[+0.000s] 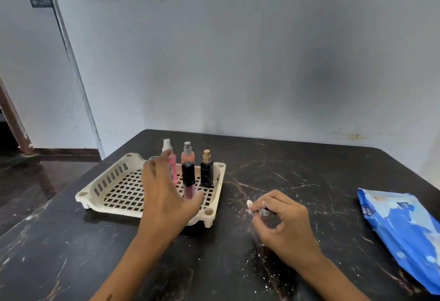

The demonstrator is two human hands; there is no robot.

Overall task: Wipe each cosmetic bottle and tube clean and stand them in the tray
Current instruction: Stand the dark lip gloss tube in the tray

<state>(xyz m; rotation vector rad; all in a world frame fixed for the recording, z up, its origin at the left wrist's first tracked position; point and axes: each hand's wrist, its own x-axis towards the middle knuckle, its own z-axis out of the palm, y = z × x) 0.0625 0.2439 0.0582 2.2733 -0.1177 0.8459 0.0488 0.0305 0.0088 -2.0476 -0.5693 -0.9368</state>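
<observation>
A cream slotted tray sits on the dark marble table. Upright in it stand a pink spray bottle, a peach spray bottle, a dark perfume bottle with a gold cap and a lip gloss tube with a black cap. My left hand hovers over the tray with fingers spread, just left of the lip gloss tube, holding nothing. My right hand rests on the table to the right of the tray, pinching a crumpled white wipe.
A blue pack of wet wipes lies at the table's right edge. White crumbs speckle the table near my right hand. A grey wall stands close behind the table; the floor drops away at the left.
</observation>
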